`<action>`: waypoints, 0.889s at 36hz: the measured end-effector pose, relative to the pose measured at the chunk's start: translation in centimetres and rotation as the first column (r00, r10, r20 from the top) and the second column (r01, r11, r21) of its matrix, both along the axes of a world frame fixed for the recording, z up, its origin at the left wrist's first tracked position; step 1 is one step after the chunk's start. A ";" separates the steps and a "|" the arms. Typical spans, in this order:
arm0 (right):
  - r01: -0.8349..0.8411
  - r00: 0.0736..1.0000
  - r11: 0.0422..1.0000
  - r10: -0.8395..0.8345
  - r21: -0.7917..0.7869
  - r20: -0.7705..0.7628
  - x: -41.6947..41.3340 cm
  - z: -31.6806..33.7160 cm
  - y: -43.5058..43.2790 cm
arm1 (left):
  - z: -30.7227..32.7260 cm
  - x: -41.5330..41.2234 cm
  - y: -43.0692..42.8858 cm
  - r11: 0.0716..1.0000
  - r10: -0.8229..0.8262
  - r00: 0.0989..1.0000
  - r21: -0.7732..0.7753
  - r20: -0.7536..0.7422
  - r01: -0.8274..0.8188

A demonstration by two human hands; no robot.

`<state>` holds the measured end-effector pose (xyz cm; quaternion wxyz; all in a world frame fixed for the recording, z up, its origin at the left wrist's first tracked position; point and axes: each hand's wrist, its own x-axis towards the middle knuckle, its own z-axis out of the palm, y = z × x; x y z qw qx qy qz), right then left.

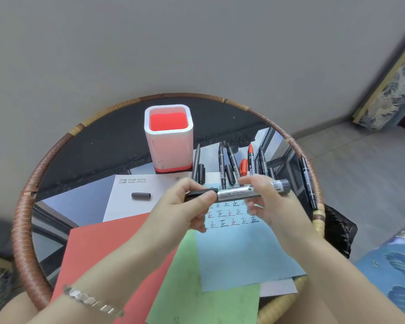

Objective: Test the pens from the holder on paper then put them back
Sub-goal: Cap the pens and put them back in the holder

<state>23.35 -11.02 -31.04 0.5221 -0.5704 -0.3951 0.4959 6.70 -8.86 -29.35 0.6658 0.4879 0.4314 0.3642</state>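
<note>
One holder (168, 136), four paper sheets (243, 253), two hands (185, 206).

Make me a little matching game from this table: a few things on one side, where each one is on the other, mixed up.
Things:
1. pen holder
2. loose black cap
3. thick marker
4. blue sheet

Places:
A. held between left hand and right hand
B. lying alone on the white sheet
C. standing empty at the back of the table
D. under the hands, bearing written test marks

Pairs: 1-C, 2-B, 3-A, 4-D
</note>
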 end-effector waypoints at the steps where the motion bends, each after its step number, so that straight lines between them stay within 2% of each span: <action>1: 0.072 0.994 0.997 -0.072 0.000 0.081 0.4 0.2 0.4 | 0.0 -0.1 0.3 0.996 0.039 0.998 0.083 -0.044 -0.036; 4: 0.169 0.896 0.970 -0.226 0.177 0.382 1.6 0.8 0.6 | 0.0 -0.5 1.0 0.970 0.137 0.986 0.217 -0.098 -0.113; 5: 0.127 0.819 0.957 -0.249 0.260 0.516 1.8 1.4 0.5 | -0.1 -0.4 1.1 0.963 0.145 0.983 0.246 -0.110 -0.114; 7: -0.085 0.671 0.936 -0.200 0.342 0.714 1.9 2.3 0.2 | -0.2 -0.1 1.1 0.951 0.136 0.980 0.297 -0.147 -0.088; 10: -0.347 0.626 0.899 0.010 0.266 0.780 1.9 2.9 -0.1 | 0.2 1.5 0.7 0.938 0.055 0.980 0.347 -0.189 0.015; 14: -0.401 0.552 0.893 0.059 0.203 0.832 2.5 3.1 -0.6 | 0.9 4.3 0.4 0.928 -0.024 0.987 0.363 -0.162 0.082; 16: -0.358 0.537 0.916 0.043 0.181 0.843 3.8 3.2 -1.1 | 0.9 5.6 0.4 0.910 -0.043 0.982 0.399 -0.186 0.116; 18: -0.239 0.542 0.950 -0.044 0.203 0.839 5.9 3.5 -1.6 | 0.7 6.9 0.7 0.882 -0.046 0.957 0.438 -0.286 0.174; 20: -0.064 0.545 0.966 -0.176 0.250 0.820 8.4 3.8 -2.0 | 0.1 8.3 1.4 0.839 -0.026 0.893 0.476 -0.450 0.264; 23: 0.173 0.495 0.947 -0.320 0.269 0.807 12.9 3.4 -1.7 | -0.9 10.5 3.3 0.745 0.025 0.766 0.523 -0.642 0.414; 26: 0.332 0.464 0.936 -0.273 0.120 0.843 17.0 1.9 -0.9 | -2.0 12.7 5.2 0.646 0.070 0.545 0.455 -0.835 0.613; 28: 0.360 0.468 0.933 -0.187 0.007 0.864 19.0 0.5 -0.6 | -2.3 13.7 6.1 0.573 0.104 0.407 0.389 -0.907 0.721; 30: 0.368 0.455 0.929 -0.137 -0.046 0.880 19.8 -0.4 -0.5 | -2.6 14.3 6.6 0.544 0.120 0.357 0.362 -0.926 0.757; 32: 0.356 0.462 0.934 -0.140 -0.039 0.876 19.9 -1.0 -0.4 | -2.9 14.6 7.0 0.535 0.150 0.348 0.372 -0.925 0.759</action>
